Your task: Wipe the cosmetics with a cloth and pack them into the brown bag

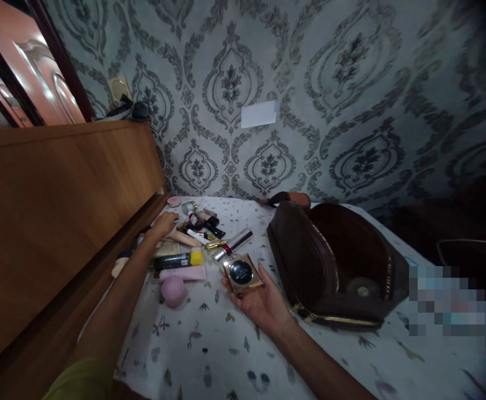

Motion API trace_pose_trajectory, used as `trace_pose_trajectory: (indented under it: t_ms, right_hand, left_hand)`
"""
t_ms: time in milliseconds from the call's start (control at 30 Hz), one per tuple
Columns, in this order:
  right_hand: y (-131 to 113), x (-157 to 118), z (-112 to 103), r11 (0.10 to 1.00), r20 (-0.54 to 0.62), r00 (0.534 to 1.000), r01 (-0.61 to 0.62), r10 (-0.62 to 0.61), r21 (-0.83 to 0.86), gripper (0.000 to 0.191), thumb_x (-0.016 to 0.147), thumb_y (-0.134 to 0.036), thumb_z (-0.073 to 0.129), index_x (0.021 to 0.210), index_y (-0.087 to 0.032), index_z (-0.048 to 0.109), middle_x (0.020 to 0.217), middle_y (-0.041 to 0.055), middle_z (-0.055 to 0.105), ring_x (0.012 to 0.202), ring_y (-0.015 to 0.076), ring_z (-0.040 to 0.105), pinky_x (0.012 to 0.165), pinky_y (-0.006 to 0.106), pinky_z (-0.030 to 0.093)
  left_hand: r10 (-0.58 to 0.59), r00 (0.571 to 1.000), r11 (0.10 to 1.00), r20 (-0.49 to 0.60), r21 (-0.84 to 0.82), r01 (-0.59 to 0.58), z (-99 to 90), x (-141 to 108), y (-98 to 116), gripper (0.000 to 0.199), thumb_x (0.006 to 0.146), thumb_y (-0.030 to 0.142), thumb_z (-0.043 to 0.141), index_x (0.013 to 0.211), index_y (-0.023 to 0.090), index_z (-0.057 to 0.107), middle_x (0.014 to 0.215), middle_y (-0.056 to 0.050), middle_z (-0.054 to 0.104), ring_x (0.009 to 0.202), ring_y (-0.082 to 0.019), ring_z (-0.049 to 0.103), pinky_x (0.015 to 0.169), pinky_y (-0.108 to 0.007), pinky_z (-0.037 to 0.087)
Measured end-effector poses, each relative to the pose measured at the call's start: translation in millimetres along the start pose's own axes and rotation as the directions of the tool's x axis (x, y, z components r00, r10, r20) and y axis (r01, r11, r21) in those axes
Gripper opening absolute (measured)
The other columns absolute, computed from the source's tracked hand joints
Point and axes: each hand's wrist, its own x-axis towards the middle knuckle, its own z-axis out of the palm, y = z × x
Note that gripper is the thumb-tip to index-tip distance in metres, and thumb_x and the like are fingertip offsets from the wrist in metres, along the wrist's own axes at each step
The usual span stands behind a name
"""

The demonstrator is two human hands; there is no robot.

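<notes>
My right hand [266, 305] holds a square gold makeup compact [241, 272] with a round dark centre, above the patterned sheet. My left hand [165, 225] reaches to the far left side of the cosmetics, fingers curled; whatever they hold, if anything, is hidden. Close to it lie a small jar [189, 208], a dark red bottle [196, 221] and black tubes [214, 228]. Nearer me are a dark bottle with a yellow cap [172, 261], a pink tube [184, 273] and a round pink container [173, 291]. A silver-and-dark lip gloss tube [237, 243] lies beyond the compact.
A dark brown bag [284, 261] stands unzipped right of my right hand, its strap [299, 200] behind it. A wooden board [59, 205] rises along the left. The patterned wall [230, 150] bounds the far side. A blurred patch [451, 305] covers something at right.
</notes>
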Motion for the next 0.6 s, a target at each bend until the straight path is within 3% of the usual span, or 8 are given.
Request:
trace_pose_trajectory:
  t_ms: [100, 233, 333, 467, 600]
  right_hand:
    - [0, 0, -3, 1.000, 0.002, 1.000, -0.001, 0.001, -0.008, 0.053, 0.101, -0.054, 0.038, 0.115, -0.011, 0.065, 0.107, 0.0158, 0.075, 0.094, 0.0267, 0.072, 0.072, 0.034, 0.054]
    - [0, 2, -7, 1.000, 0.035, 0.999, -0.008, 0.007, 0.010, 0.051, 0.098, -0.056, 0.045, 0.115, -0.012, 0.065, 0.107, 0.0154, 0.075, 0.095, 0.0267, 0.072, 0.072, 0.034, 0.054]
    - [0, 4, -9, 0.999, 0.039, 0.999, -0.016, 0.015, 0.037, 0.047, 0.098, -0.054, 0.046, 0.115, -0.014, 0.065, 0.107, 0.0152, 0.075, 0.095, 0.0261, 0.072, 0.073, 0.034, 0.054]
    - [-1, 6, -8, 0.997, -0.011, 0.999, -0.033, 0.034, 0.063, 0.050, 0.100, -0.054, 0.041, 0.114, -0.013, 0.066, 0.106, 0.0149, 0.075, 0.095, 0.0263, 0.073, 0.073, 0.034, 0.054]
    - [-2, 5, -7, 0.997, -0.031, 0.999, -0.039, 0.041, 0.073, 0.051, 0.100, -0.055, 0.040, 0.113, -0.013, 0.067, 0.102, 0.0145, 0.075, 0.093, 0.0270, 0.073, 0.072, 0.034, 0.054]
  left_hand:
    - [-0.055, 0.998, 0.996, 0.003, 0.075, 0.054, -6.7, 5, -4, 0.030, 0.093, 0.034, 0.063, 0.118, 0.018, 0.063, 0.123, -0.009, 0.064, 0.109, -0.024, 0.063, 0.093, -0.047, 0.054]
    - [-0.098, 0.991, 0.990, -0.086, 0.090, 0.106, -6.3, 12, 6, 0.034, 0.094, 0.036, 0.062, 0.122, 0.017, 0.061, 0.123, -0.010, 0.063, 0.108, -0.024, 0.064, 0.092, -0.048, 0.054]
    - [-0.012, 0.994, 0.999, -0.107, 0.050, 0.017, 0.6, 17, 20, 0.033, 0.095, 0.034, 0.061, 0.123, 0.017, 0.061, 0.124, -0.010, 0.064, 0.110, -0.024, 0.063, 0.093, -0.048, 0.053]
    - [0.170, 0.985, 0.985, -0.007, -0.012, -0.170, 13.1, 26, 37, 0.026, 0.094, 0.030, 0.062, 0.116, 0.017, 0.064, 0.122, -0.008, 0.065, 0.111, -0.023, 0.063, 0.095, -0.047, 0.053]
    - [0.147, 0.989, 0.989, 0.028, -0.027, -0.146, 18.6, 45, 38, 0.029, 0.094, 0.031, 0.061, 0.120, 0.018, 0.063, 0.125, -0.009, 0.064, 0.112, -0.024, 0.062, 0.095, -0.048, 0.053]
